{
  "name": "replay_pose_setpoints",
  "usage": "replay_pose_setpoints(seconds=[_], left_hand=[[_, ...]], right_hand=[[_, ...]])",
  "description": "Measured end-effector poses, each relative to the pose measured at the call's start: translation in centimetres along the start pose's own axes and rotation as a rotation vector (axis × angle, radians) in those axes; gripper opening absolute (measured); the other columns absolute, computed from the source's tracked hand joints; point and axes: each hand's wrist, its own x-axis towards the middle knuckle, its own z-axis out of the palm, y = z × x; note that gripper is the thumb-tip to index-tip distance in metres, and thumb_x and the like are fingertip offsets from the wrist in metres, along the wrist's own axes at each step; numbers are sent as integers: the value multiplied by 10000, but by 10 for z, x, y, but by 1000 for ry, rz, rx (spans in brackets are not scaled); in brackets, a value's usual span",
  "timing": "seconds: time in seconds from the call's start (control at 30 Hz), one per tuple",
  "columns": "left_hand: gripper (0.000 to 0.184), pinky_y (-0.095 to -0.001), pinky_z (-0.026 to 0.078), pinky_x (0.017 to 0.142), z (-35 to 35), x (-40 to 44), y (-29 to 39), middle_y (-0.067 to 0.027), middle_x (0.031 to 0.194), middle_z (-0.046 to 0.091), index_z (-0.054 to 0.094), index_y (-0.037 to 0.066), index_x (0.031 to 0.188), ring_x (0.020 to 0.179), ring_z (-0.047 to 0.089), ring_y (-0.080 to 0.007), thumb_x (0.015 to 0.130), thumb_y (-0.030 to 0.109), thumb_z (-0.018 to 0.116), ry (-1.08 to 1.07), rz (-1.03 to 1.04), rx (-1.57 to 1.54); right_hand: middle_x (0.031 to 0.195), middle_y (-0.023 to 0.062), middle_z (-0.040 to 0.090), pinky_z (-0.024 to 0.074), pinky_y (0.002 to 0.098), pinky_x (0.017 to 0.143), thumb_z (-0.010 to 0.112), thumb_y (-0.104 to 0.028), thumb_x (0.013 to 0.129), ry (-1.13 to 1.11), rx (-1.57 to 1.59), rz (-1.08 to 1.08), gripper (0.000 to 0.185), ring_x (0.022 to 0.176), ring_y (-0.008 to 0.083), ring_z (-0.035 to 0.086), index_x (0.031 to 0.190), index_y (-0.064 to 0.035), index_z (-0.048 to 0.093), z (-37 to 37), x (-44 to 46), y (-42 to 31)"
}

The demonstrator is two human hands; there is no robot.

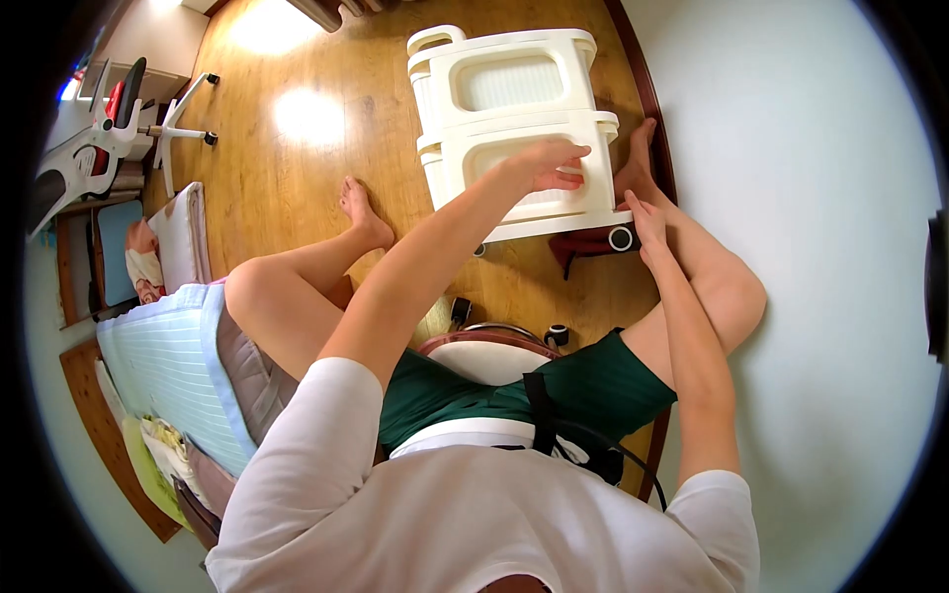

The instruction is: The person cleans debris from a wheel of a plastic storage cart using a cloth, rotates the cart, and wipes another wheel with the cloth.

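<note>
A white plastic shelf cart with small wheels lies or tilts in front of me, its wheeled end towards me and a framed side panel facing up. My left hand is over the nearer panel opening, fingers apart and holding nothing; whether the fingertips touch the frame cannot be told. At the cart's near right corner, my right hand grips the edge just above a wheel. Part of its fingers is hidden behind the corner. Below that corner, a dark red object is partly covered by the cart.
I sit on a round stool with castors. A wall runs close on my right. On the left are a bed with a light blue striped cover and a white office chair. Wooden flooring lies between.
</note>
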Motion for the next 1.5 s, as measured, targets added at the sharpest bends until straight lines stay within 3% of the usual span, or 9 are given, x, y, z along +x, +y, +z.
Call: replay_pose_setpoints(seconds=[0.17, 0.3, 0.57, 0.8, 0.83, 0.93, 1.13, 1.27, 1.5], left_hand=[[382, -331, 518, 836, -16, -34, -6, -145, 1076, 567, 519, -17, 1197, 959, 595, -238, 870, 146, 629, 151, 213, 243], [242, -267, 479, 815, -102, -59, -10, -87, 1010, 648, 626, 0, 1084, 955, 595, -147, 848, 30, 579, 672, 814, 544], [493, -298, 440, 835, -223, -67, -27, -74, 1194, 536, 510, 11, 1250, 1063, 500, -159, 864, 293, 630, 666, 302, 51], [616, -348, 385, 916, -226, -24, -7, -91, 1213, 524, 505, 13, 1252, 1088, 481, -173, 830, 440, 641, 599, 220, 52], [610, -348, 392, 907, -224, -22, -3, -95, 1215, 525, 507, 13, 1245, 1093, 479, -175, 825, 435, 641, 596, 231, 106], [580, -354, 411, 885, -223, -20, 10, -103, 1211, 529, 500, 19, 1235, 1124, 462, -184, 820, 403, 628, 515, 232, 200], [527, -335, 431, 861, -200, -29, 34, -86, 1138, 562, 487, 47, 1244, 1058, 515, -194, 830, 355, 594, 512, 297, 102], [527, -326, 429, 876, -204, -28, 30, -66, 1106, 581, 504, 30, 1228, 1016, 541, -188, 868, 409, 574, 524, 263, 5], [561, -295, 417, 890, -217, -30, -52, -58, 1104, 578, 545, 18, 1169, 1020, 524, -150, 914, 514, 489, 649, 420, -91]], right_hand=[[793, 123, 641, 450, 353, 766, 585, -386, 871, 135, -246, -110, 374, 819, 257, 598, 851, -25, 681, -6, 5, -4], [951, 166, 652, 468, 412, 804, 629, -279, 840, 316, -437, -304, 270, 927, 334, 606, 977, -46, 625, -12, -13, -30], [927, 34, 607, 460, 249, 769, 584, 0, 837, 151, 214, -180, 179, 892, 94, 570, 1013, -19, 609, -19, -110, -103], [939, -6, 620, 428, 197, 753, 610, -19, 835, -361, 214, -68, 223, 783, 51, 528, 1054, -15, 654, 27, -206, -129], [1040, 26, 617, 389, 238, 902, 603, -67, 853, -429, 230, 8, 227, 974, 101, 530, 1072, -16, 642, 39, -206, -124], [1054, 29, 613, 421, 228, 863, 568, -141, 912, -499, 408, 205, 236, 971, 97, 539, 1103, -15, 625, 82, -189, -86], [962, 35, 599, 459, 240, 769, 663, -275, 868, -437, 814, 543, 282, 867, 96, 548, 1002, -33, 613, 144, -145, -32], [859, 19, 622, 497, 257, 696, 658, -311, 871, -408, 713, 450, 272, 746, 109, 590, 952, -58, 597, 172, -141, -34], [1146, 98, 573, 422, 286, 891, 642, -360, 879, -198, 592, 251, 508, 1037, 148, 525, 1150, 61, 555, 186, -135, -37]])
